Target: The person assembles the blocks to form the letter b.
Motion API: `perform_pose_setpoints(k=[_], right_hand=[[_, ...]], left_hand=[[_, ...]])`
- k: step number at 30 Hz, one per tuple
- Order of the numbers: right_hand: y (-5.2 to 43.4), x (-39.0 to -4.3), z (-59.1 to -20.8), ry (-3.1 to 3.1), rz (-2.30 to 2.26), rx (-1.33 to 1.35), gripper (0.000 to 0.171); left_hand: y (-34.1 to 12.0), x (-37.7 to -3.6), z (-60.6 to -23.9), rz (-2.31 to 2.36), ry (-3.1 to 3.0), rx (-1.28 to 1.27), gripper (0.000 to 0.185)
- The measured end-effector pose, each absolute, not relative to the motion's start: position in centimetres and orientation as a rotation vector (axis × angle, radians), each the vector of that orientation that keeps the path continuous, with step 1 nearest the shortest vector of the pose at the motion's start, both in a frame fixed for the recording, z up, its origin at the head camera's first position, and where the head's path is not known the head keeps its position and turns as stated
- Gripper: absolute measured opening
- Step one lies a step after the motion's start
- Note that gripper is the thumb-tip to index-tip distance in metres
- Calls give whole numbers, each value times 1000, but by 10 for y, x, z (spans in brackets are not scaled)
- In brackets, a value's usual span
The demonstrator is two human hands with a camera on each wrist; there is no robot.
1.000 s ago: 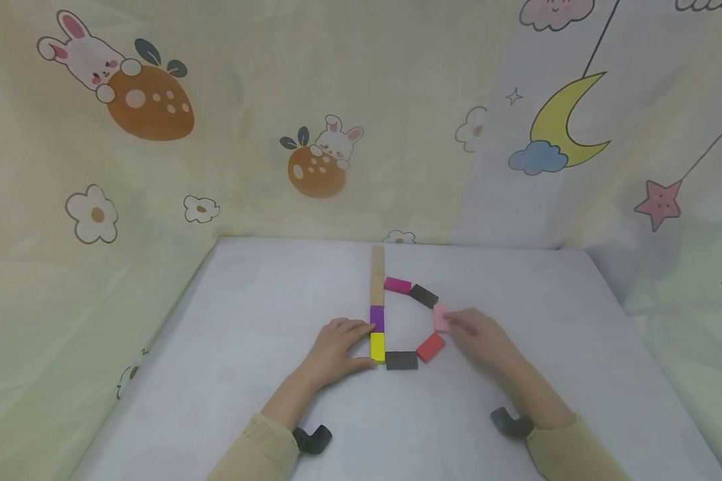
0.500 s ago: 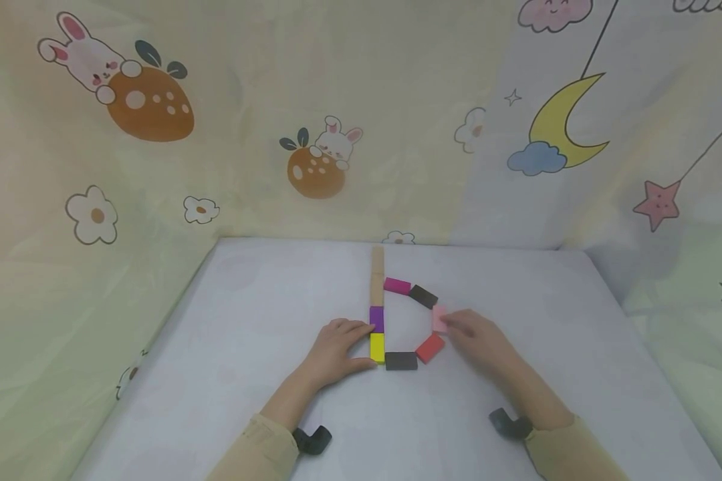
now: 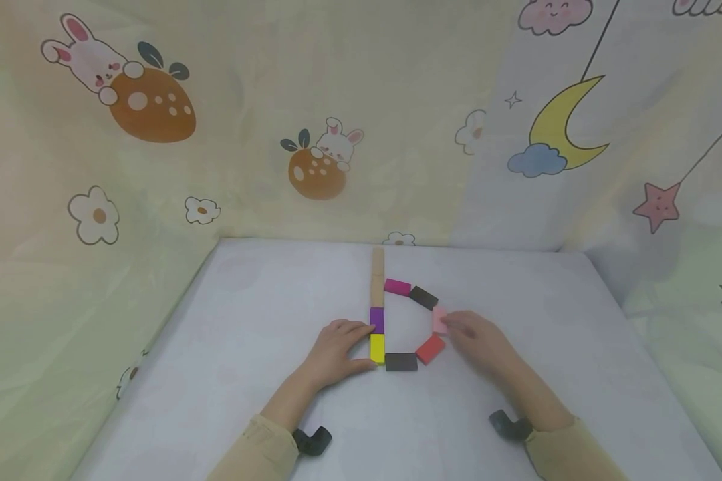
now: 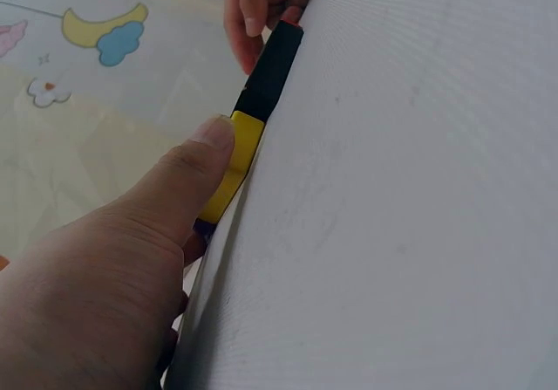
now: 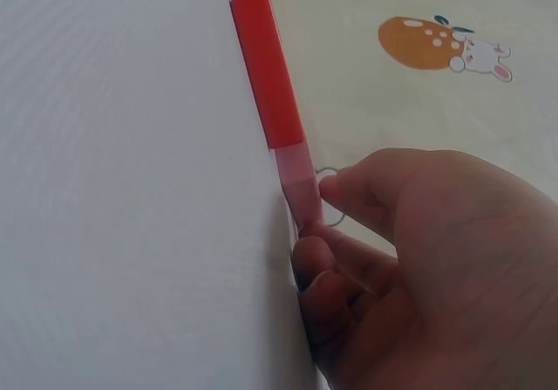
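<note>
On the white table, flat blocks form an outline with a straight left column and a bowed right side. In the column, a purple block point(image 3: 377, 321) lies above a yellow block point(image 3: 377, 348). My left hand point(image 3: 335, 354) rests beside them, its index fingertip touching the purple block and its thumb the lower end of the yellow one. On the bowed side, my right hand point(image 3: 480, 341) pinches the pink block point(image 5: 299, 181) with thumb and index fingertips, its other fingers curled. Below it slants a red block point(image 5: 268, 67), beside a dark grey block point(image 3: 401, 362) along the bottom.
Bare wood-coloured blocks point(image 3: 378, 277) continue the column toward the back. A magenta block point(image 3: 398, 287) and another dark grey block point(image 3: 424, 298) make the upper curve. Patterned cloth point(image 3: 234, 100) surrounds the white table point(image 3: 277, 280) at the back and sides.
The pink block has shifted very slightly left under my right fingertips. My left hand stays where it was, and the other blocks look unmoved.
</note>
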State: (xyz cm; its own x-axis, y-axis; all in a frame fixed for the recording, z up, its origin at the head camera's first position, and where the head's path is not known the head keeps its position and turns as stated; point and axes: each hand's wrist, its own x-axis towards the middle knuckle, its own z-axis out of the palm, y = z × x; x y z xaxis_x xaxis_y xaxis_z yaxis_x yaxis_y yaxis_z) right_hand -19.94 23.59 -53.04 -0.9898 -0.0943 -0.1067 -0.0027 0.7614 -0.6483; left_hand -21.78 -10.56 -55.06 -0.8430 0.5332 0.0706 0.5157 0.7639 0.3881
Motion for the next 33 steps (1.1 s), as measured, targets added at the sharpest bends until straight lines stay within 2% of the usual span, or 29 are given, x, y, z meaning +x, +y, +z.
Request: perform_pose_setpoints(k=[24,33], right_hand=[[236,-199,-527,2834,-1026,-95,39],[238,-195,-525,2770,-1023,-55,49]], left_hand=[[-105,-217,-549,703,2891,842,64],[-109,-216,-544,686,2821,861,64]])
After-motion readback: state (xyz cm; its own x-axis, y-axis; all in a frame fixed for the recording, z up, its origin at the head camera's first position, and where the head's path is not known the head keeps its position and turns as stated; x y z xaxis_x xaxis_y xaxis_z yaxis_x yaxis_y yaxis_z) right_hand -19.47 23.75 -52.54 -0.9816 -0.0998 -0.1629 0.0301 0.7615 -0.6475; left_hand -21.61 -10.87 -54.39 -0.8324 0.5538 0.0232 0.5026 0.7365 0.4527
